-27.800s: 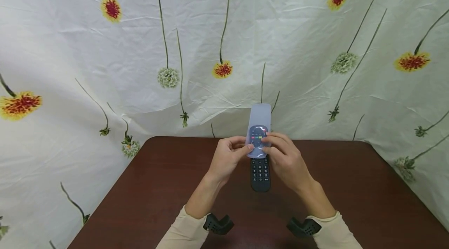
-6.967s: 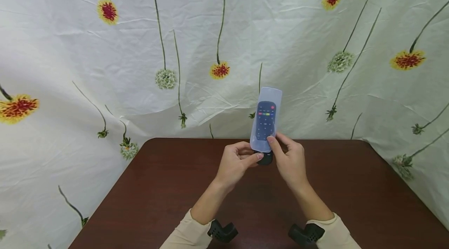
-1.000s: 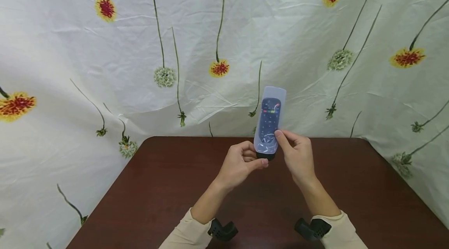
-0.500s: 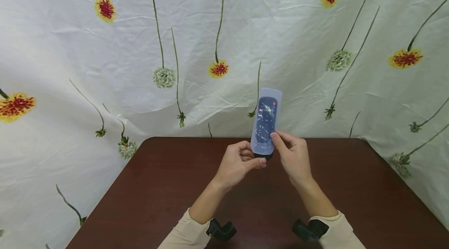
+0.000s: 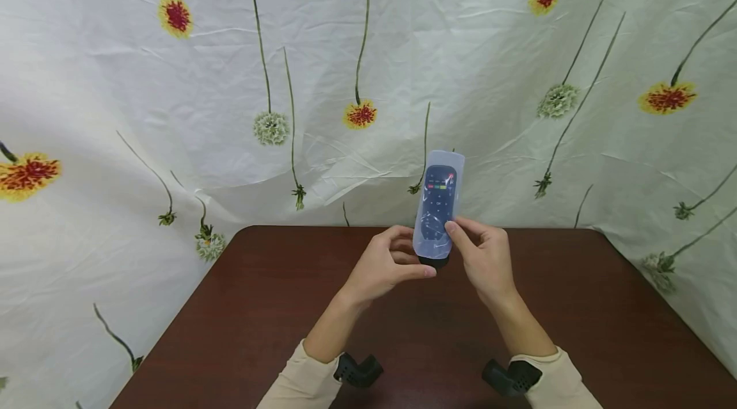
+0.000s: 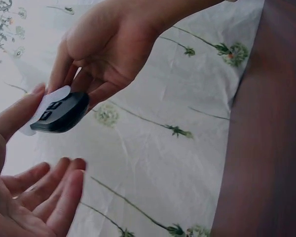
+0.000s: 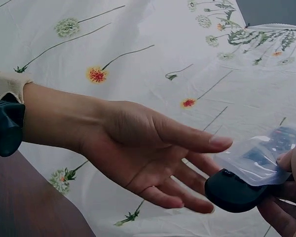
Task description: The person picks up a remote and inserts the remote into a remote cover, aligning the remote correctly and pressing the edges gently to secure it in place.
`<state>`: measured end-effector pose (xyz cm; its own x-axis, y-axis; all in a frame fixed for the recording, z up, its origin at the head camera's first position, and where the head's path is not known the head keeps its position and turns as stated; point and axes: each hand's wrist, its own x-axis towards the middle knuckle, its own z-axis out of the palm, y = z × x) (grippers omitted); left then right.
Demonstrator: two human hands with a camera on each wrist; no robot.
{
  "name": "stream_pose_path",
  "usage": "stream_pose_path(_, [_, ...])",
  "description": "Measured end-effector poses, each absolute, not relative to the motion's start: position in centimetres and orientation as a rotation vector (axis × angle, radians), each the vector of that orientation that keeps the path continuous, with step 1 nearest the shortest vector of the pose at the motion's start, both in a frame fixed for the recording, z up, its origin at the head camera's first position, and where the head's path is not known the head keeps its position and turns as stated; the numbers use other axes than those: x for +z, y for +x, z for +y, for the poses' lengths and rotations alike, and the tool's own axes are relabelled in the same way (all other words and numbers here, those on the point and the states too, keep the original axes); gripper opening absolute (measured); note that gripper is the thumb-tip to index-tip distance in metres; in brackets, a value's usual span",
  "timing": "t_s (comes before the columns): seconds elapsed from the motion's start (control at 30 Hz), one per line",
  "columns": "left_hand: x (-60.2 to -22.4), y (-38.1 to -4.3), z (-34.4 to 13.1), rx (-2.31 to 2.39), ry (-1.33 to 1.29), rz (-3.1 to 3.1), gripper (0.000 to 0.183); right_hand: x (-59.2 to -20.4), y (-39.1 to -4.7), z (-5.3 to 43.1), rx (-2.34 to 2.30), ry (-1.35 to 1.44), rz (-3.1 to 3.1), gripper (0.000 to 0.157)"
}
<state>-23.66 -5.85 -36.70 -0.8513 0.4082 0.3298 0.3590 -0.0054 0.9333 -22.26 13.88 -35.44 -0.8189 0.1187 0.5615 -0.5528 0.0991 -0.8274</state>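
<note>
A black remote control (image 5: pixel 434 262) is held upright above the table, tilted slightly right. A translucent sleeve (image 5: pixel 451 157) covers nearly all of it, its buttons showing through; only the bottom end sticks out, and some slack sleeve stands above the top. My right hand (image 5: pixel 488 258) pinches the sleeved remote low on its right side, thumb in front. To the left, my left hand (image 5: pixel 382 265) is spread, its thumb beneath the bare end. The left wrist view shows this hand's fingers (image 6: pixel 49 197) apart from the remote. Close up in the right wrist view is the sleeve (image 7: pixel 256 163).
A dark brown table (image 5: pixel 276 306) lies under both hands. Behind it hangs a pale cloth (image 5: pixel 230 76) printed with flowers. Each wrist wears a black camera mount (image 5: pixel 358 370) over a cream sleeve cuff. A grey panel (image 7: pixel 271 12) appears at the top of the right wrist view.
Compared with the oldest frame, the sleeve covers far more of the remote. Over the last half second, my left hand has loosened from the bottom end and its fingers have spread; the remote lowered slightly.
</note>
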Motion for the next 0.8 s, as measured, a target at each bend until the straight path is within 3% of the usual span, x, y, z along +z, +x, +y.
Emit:
stream_pose_path(0.13, [-36.4,-23.9,-6.6,2.160,0.842,2.231,0.063,-35.5,-22.1,13.7,1.743,0.432,-1.918,0.022])
stream_pose_path(0.4, [-36.0,-23.9,-6.6,2.453,0.834,2.248,0.038,-35.6,-21.8,13.1,1.660,0.484,-2.019,0.024])
stream_pose_path(0.8, [-35.8,-24.1,-6.9,2.419,0.808,2.253,0.021,-36.1,-21.9,12.5,1.641,0.524,-2.120,0.027])
